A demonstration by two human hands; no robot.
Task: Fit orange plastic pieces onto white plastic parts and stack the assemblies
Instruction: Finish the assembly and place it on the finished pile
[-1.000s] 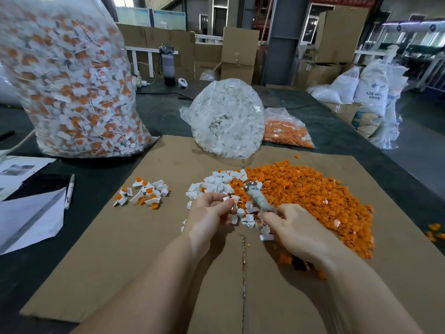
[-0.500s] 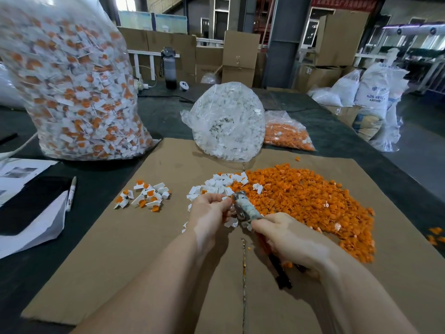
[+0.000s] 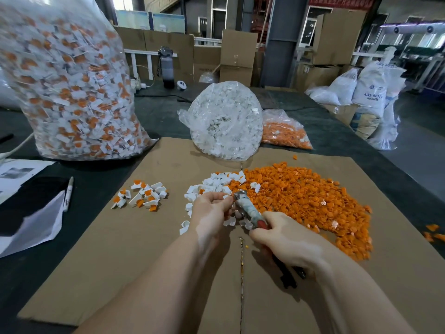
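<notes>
Your right hand (image 3: 286,239) grips a pair of pliers (image 3: 248,209), fingers curled round the handles, nose pointing to 11 o'clock. Your left hand (image 3: 212,210) is curled, fingertips pinching something small right at the pliers' tip; what it is, you can't tell from here. Both hands sit over the cardboard sheet (image 3: 120,249) on the desk (image 3: 101,189). The orange pieces (image 3: 301,198) lie in a big heap at 2 o'clock of your hands, touching the white parts (image 3: 216,183) scattered at 12 o'clock. Finished assemblies (image 3: 142,195) form a small loose pile at 10 o'clock, well apart from the heap. Further out: a big bag of assemblies (image 3: 69,88) at 10 o'clock, a bag of white parts (image 3: 226,119) at 12, a bag of orange pieces (image 3: 284,133) just beside it. A marker (image 3: 68,194) lies at 9 o'clock.
</notes>
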